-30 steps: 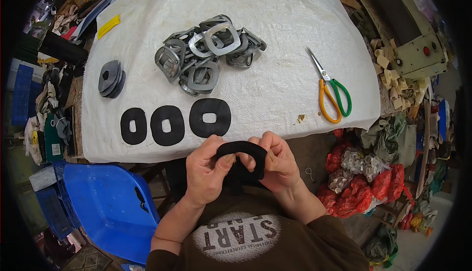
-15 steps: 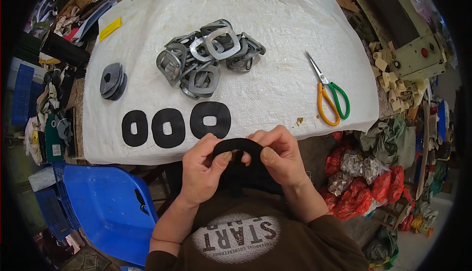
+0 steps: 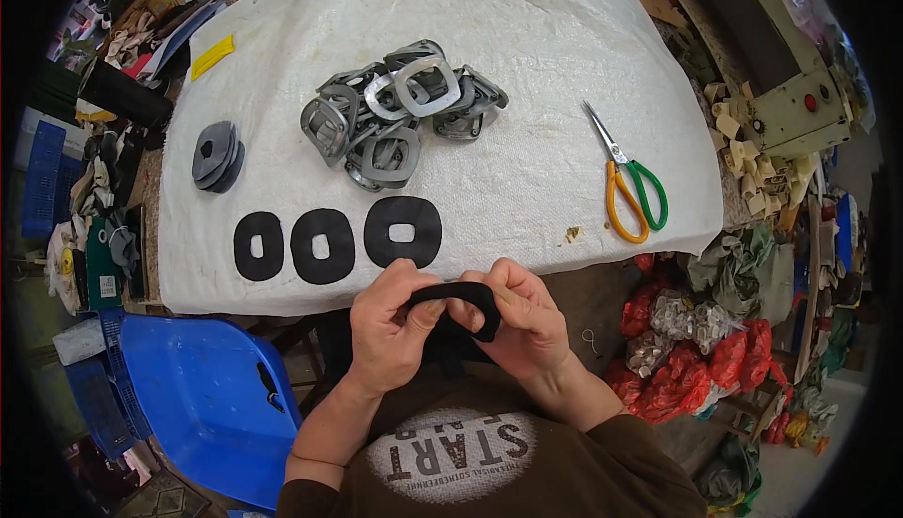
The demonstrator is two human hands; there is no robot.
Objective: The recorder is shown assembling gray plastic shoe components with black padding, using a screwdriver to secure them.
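In front of my chest, just beyond the near edge of the white sheet, a black ring-shaped piece (image 3: 484, 306) is held up between both hands. My left hand (image 3: 388, 325) pinches its left end between thumb and fingers. The fingers of my right hand (image 3: 529, 322) grip its right side, and part of the piece is hidden by them. Three flat black cutouts, each with a central hole, lie in a row on the sheet: a left cutout (image 3: 245, 247), a middle cutout (image 3: 307, 259) and a larger right cutout (image 3: 425, 227) close to my fingers.
A heap of grey metal buckle frames (image 3: 435, 104) lies mid-sheet (image 3: 536, 39). Scissors (image 3: 615, 151) with orange and green handles rest at right, a grey stack of cutouts (image 3: 214, 165) at left. A blue tub (image 3: 202, 415) stands lower left; red plastic bags (image 3: 673, 382) sit lower right.
My right hand has shifted slightly left and down, turning more around the black piece's right side. That side now bends downward. My left hand has hardly moved.
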